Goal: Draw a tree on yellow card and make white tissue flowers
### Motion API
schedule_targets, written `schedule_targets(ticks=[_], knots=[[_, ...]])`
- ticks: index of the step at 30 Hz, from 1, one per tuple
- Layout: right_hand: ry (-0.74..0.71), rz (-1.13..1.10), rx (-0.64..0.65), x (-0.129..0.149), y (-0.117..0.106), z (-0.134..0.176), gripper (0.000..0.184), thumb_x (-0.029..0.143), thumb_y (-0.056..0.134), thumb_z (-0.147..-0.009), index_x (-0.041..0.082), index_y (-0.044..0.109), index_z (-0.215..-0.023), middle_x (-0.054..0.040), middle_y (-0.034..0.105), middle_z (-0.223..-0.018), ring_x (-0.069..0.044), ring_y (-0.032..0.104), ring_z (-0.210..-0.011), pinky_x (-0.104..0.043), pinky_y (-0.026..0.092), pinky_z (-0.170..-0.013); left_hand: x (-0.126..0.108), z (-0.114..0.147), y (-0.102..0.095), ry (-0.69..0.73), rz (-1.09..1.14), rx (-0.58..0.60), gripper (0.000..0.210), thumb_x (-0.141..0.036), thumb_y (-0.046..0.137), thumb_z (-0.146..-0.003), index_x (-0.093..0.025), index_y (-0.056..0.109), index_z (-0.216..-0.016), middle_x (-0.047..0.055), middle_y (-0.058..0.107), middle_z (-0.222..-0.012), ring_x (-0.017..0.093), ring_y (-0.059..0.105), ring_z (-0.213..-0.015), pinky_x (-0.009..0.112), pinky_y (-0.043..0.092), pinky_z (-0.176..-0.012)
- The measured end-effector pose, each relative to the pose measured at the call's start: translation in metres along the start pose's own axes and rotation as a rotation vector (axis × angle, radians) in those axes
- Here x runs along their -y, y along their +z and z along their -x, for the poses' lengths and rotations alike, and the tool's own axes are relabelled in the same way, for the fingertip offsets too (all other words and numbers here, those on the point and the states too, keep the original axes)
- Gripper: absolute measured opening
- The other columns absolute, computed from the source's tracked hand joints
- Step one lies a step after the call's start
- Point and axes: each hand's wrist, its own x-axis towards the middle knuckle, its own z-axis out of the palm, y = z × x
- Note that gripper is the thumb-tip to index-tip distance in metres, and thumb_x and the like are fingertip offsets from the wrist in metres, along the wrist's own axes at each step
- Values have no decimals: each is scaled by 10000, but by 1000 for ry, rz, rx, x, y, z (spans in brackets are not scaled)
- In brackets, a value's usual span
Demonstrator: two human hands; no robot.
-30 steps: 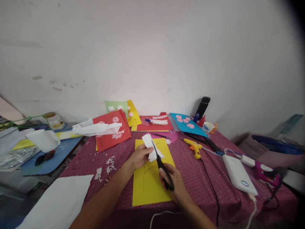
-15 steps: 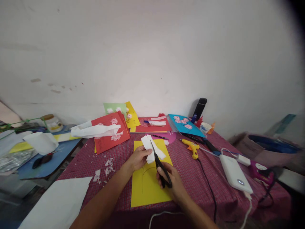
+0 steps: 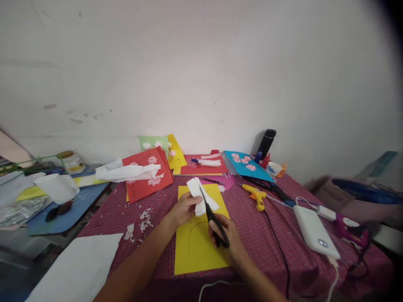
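Observation:
My left hand (image 3: 185, 209) pinches a folded piece of white tissue paper (image 3: 195, 191) between thumb and fingers. Black-handled scissors (image 3: 217, 228) are gripped in my right hand (image 3: 231, 239), their blades lying along a slit that splits the paper's upper part. Both hands are over a yellow sheet of card (image 3: 197, 256), which carries a thin curved drawn line and a straight one. Part of the sheet is hidden by my hands and the paper.
A yellow glue gun (image 3: 256, 196) and a white power bank (image 3: 315, 230) lie to the right with cables. Red cards (image 3: 141, 188) under white paper strips stand left. A blue card (image 3: 248, 167) with pink flowers is at the back. White scraps (image 3: 145, 220) dot the cloth.
The whole view has shifted slightly, so things appear a little further right. My hands, the paper and the scissors keep nearly the same pose.

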Motion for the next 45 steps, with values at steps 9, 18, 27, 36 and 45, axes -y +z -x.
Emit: schedule_targets(ticks=[9, 18, 27, 36, 45], knots=[[-18, 25, 14, -4, -1, -2, 372, 457, 696, -781, 150, 617, -975, 18, 548, -619, -91, 461, -456, -208, 371, -415, 3, -4, -5, 4, -10, -5, 352, -311, 796, -706, -82, 676, -944, 79, 694, -813, 117, 607, -603, 228, 443, -563], [-31, -7, 12, -8, 0, -4, 304, 431, 680, -811, 148, 609, -894, 27, 531, -604, -74, 440, -432, -192, 352, -391, 4, -4, -5, 2, 13, 8, 337, -281, 810, -693, -81, 663, -921, 71, 688, -775, 126, 616, -608, 245, 467, -593], [-59, 53, 15, -9, 0, -3, 303, 447, 664, -823, 155, 594, -864, 49, 492, -569, -59, 402, -396, -181, 315, -365, 4, -3, -5, 18, -6, 41, 295, -297, 796, -708, -90, 641, -849, 36, 643, -683, 86, 550, -514, 215, 413, -521], [-45, 86, -31, -12, 0, -4, 297, 432, 670, -820, 156, 599, -901, 64, 483, -542, -54, 374, -367, -175, 305, -336, 5, -3, -4, 13, -54, 29, 287, -302, 798, -701, -103, 632, -823, 13, 619, -643, 81, 526, -496, 208, 380, -489], [-45, -43, -14, 5, 2, -1, 387, 456, 716, -766, 161, 585, -979, 22, 573, -612, -88, 480, -431, -198, 378, -387, -2, -7, -9, 92, 59, -70, 282, -250, 799, -694, -113, 636, -878, 31, 672, -737, 114, 607, -588, 232, 467, -572]])
